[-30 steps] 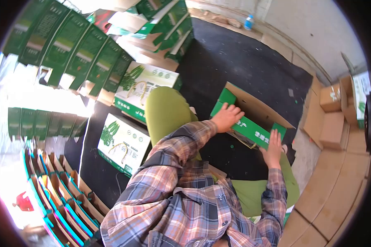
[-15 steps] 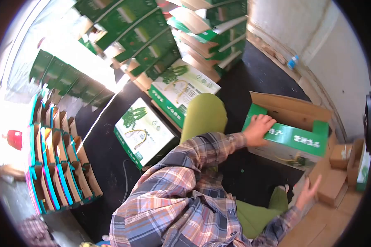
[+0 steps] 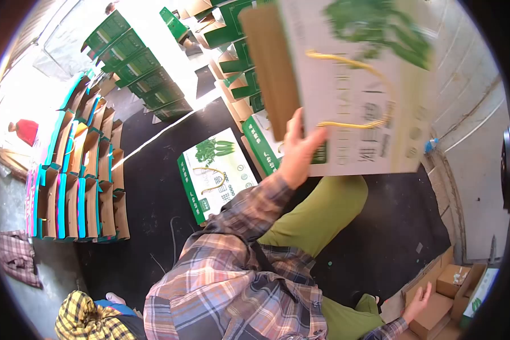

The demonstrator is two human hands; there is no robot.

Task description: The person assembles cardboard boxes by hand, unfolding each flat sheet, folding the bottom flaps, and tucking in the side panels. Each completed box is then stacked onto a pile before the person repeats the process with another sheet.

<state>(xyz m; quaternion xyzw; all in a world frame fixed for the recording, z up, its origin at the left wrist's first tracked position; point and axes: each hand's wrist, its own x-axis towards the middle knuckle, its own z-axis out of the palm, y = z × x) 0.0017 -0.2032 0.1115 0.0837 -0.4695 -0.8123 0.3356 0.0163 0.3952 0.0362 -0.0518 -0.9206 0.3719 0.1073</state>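
My left hand point(image 3: 299, 150) is wrapped round the lower left edge of a carton point(image 3: 351, 102), raised in front of me. Its white face, printed with green leafy vegetables, is toward me and carries a yellow rope handle point(image 3: 379, 82). A bare brown cardboard flap point(image 3: 269, 73) shows along its left side; the carton's top runs out of view. My right hand point(image 3: 416, 306) is low at the right with fingers spread and nothing in it, close to small brown cardboard boxes point(image 3: 433, 309). A similar white and green carton point(image 3: 235, 164) lies on the black floor covering left of my knee.
Green cartons are stacked at the back left point(image 3: 144, 71) and behind the raised carton point(image 3: 235, 62). Open cartons with blue edges point(image 3: 79, 207) stand in rows at the left. A person in a yellow checked garment point(image 3: 88, 317) is at the lower left. A wall point(image 3: 481, 164) bounds the right.
The carton has gone up from the floor at the right in my left hand, and its printed face has turned toward me. My right hand stays low at the right. The whole view has shifted.
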